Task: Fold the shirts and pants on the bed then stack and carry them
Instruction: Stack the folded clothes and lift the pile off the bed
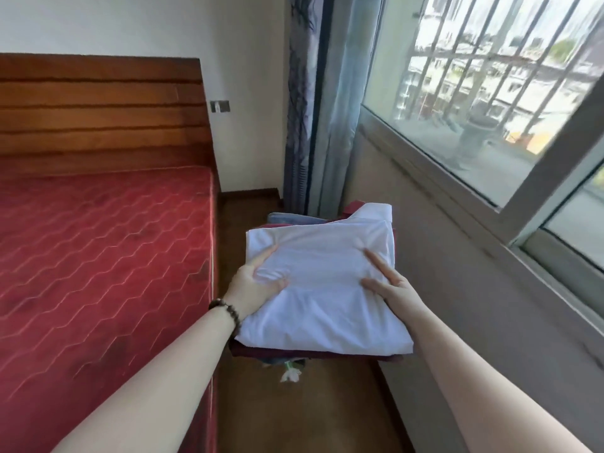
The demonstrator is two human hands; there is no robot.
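A stack of folded clothes [322, 289] hangs in the air over the floor strip between bed and window wall. A white folded shirt lies on top; dark red and blue garments show at the stack's edges underneath. My left hand [255, 282] grips the stack's left side, thumb on the white shirt, a bead bracelet on the wrist. My right hand [389, 284] holds the right side, thumb and forefinger resting on top, the other fingers hidden below. A small white tag dangles under the stack.
The bed [98, 263], a bare red quilted mattress with a wooden headboard [98, 109], fills the left. Brown wooden floor [294, 407] runs ahead. At the right are a wall and a barred window [490, 93]; a curtain [313, 103] hangs in the corner.
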